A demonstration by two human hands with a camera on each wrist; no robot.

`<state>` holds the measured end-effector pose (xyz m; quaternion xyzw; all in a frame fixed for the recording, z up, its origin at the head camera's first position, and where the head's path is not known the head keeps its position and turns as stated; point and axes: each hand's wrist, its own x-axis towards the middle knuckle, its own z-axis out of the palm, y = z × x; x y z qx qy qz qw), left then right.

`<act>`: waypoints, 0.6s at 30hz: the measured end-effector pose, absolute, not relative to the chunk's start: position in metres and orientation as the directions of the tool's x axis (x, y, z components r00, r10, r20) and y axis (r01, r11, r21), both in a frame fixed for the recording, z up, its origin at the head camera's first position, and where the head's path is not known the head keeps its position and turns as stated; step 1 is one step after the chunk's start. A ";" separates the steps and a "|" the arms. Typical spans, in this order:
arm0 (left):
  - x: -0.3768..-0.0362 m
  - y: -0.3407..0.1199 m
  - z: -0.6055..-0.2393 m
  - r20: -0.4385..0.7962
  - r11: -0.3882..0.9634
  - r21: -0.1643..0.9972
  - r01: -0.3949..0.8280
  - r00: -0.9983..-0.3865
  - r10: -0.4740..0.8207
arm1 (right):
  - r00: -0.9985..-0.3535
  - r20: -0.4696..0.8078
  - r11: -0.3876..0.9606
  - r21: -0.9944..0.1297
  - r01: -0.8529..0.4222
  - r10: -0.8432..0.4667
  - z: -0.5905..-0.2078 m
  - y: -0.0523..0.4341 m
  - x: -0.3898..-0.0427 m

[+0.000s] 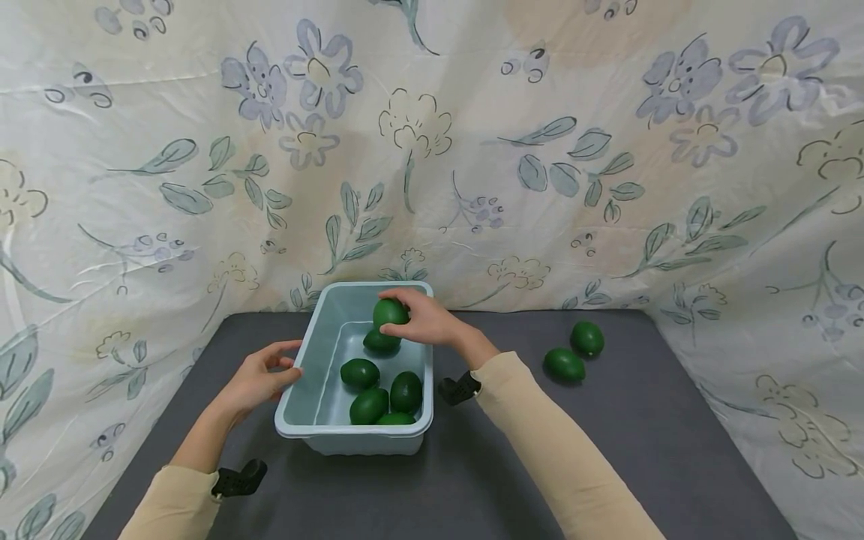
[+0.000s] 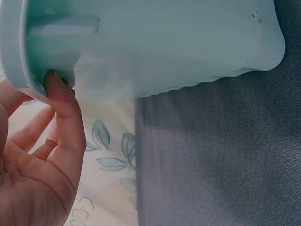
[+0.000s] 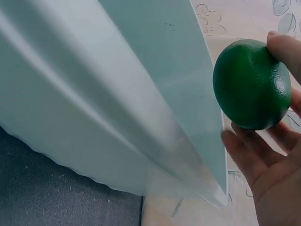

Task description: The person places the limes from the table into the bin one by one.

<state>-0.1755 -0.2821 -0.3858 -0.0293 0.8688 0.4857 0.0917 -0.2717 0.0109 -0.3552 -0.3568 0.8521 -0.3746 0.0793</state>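
A pale blue plastic bin [image 1: 317, 409] stands on the dark grey table with several green limes in it. My right hand [image 1: 418, 315] holds a green lime [image 1: 390, 312] over the bin's far end; the right wrist view shows the lime [image 3: 251, 84] gripped in the fingers beside the bin wall [image 3: 117, 94]. My left hand [image 1: 259, 375] rests against the bin's left rim, with a fingertip [image 2: 54, 82] tucked under the rim [image 2: 28, 61]. Two more limes [image 1: 564, 364] [image 1: 587, 337] lie on the table to the right.
A floral cloth [image 1: 432, 150] hangs behind and along both sides of the table. The grey tabletop [image 1: 607, 450] stretches in front of and right of the bin. Black wrist mounts [image 1: 459, 388] [image 1: 238, 480] sit on both sleeves.
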 end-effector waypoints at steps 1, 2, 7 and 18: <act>-0.176 -0.282 -0.386 -0.187 0.527 0.839 -0.139 -0.982 0.038 | -0.731 0.129 0.463 -0.698 -0.547 -0.670 -0.355 0.011 -0.272; -0.176 -0.282 -0.386 -0.187 0.528 0.838 -0.139 -0.982 0.038 | -0.729 0.126 0.460 -0.700 -0.546 -0.673 -0.355 0.012 -0.272; -0.176 -0.283 -0.387 -0.186 0.525 0.839 -0.139 -0.982 0.037 | -0.715 0.113 0.455 -0.701 -0.549 -0.690 -0.355 0.016 -0.271; -0.177 -0.283 -0.389 -0.178 0.529 0.838 -0.132 -0.983 0.035 | -0.745 0.141 0.437 -0.734 -0.520 -0.652 -0.357 0.030 -0.269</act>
